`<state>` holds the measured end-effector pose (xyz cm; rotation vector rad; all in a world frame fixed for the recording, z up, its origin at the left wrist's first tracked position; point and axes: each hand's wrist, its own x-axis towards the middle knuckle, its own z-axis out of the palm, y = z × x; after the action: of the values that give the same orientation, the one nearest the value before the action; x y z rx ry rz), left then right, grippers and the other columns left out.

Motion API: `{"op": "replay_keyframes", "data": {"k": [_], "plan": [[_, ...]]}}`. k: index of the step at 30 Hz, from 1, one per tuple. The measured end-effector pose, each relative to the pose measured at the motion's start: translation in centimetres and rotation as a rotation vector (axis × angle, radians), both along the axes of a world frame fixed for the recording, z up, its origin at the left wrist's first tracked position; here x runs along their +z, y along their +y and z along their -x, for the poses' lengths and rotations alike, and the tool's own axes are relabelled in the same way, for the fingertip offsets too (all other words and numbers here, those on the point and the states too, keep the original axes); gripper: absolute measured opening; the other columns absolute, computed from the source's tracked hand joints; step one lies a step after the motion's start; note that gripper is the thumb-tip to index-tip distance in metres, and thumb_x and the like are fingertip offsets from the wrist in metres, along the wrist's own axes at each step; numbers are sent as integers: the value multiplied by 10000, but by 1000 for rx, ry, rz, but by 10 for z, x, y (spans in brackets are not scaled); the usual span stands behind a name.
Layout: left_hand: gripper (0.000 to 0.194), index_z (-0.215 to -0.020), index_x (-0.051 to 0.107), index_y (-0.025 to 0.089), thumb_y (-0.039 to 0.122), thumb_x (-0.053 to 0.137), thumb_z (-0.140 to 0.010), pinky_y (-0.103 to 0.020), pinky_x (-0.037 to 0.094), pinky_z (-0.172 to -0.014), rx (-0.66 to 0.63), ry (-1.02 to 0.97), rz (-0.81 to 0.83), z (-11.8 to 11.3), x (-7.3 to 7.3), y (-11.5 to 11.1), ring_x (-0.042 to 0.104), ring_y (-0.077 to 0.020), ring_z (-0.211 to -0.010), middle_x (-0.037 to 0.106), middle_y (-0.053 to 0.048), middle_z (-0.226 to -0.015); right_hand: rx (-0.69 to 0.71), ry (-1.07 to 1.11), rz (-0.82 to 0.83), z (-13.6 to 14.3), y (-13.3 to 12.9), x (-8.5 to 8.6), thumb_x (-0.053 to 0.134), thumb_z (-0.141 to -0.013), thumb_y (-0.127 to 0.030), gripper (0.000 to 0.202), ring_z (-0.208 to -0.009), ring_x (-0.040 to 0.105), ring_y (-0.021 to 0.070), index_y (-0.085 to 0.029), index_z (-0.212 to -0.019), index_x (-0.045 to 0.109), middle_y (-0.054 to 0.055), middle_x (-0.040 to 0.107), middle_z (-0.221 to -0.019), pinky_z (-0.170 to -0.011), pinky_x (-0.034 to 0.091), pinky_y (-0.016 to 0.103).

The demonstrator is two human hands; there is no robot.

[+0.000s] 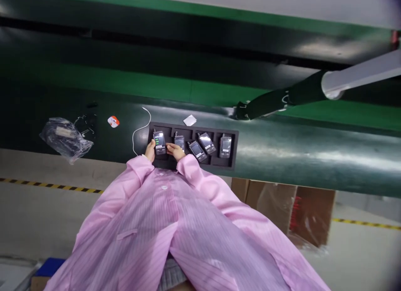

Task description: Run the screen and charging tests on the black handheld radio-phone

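Note:
My left hand (151, 150) is closed around the left edge of a black handheld radio (159, 142) with a stub antenna. Its lit screen shows green lines of text. At the radio's lower right edge, the fingertips of my right hand (176, 151) touch its side. Beneath both hands lies a black compartment tray (234, 151). A second radio (179, 140) sits just beyond my right hand, which partly covers it. Two more, a tilted radio (197, 150) and another tilted radio (206, 143), lie across the middle compartments. One upright radio (225, 146) rests in the right compartment.
Left of the tray are a white cable (135, 134), an orange-and-white sticker roll or label (113, 121) and a clear plastic bag (65, 136). White paper (189, 120) lies behind the tray. A grey pole (360, 76) crosses at right; cardboard boxes (272, 203) stand below the bench.

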<state>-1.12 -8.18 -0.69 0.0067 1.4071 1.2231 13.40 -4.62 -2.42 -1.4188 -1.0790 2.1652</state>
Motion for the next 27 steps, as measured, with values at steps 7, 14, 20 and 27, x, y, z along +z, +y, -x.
{"op": "replay_keyframes", "data": {"k": [7,14,20,27], "plan": [[450,-948,705,117,564,658,-924,-396,535,-993,19,-5,14,-2,7,-1,726,-231,-1059,785,-105,-952,-33,74,213,-4,-2,1,643,-998,-382,345,-1059,676,208,-154,-1256,628,90,662,-1235,-908,604,415],[470,-942,711,131,597,687,-888,-363,523,-1006,-4,18,7,-4,13,5,724,-245,-1102,801,-110,-942,-58,130,251,-5,0,6,646,-998,-373,330,-1045,681,202,-151,-1242,635,86,670,-1219,-899,607,406],[373,-913,712,125,494,662,-943,-348,514,-1018,-40,40,20,-4,21,14,718,-235,-1115,803,-105,-932,-95,118,240,-2,0,11,647,-997,-373,331,-1051,678,204,-152,-1243,634,87,667,-1224,-907,603,411],[366,-937,718,106,441,585,-1000,-390,532,-1036,-61,6,-1,-10,72,18,717,-264,-1150,800,-128,-946,-180,155,161,-9,14,54,693,-903,-315,360,-1113,649,198,-207,-1238,616,48,672,-1226,-1015,537,418]]}}
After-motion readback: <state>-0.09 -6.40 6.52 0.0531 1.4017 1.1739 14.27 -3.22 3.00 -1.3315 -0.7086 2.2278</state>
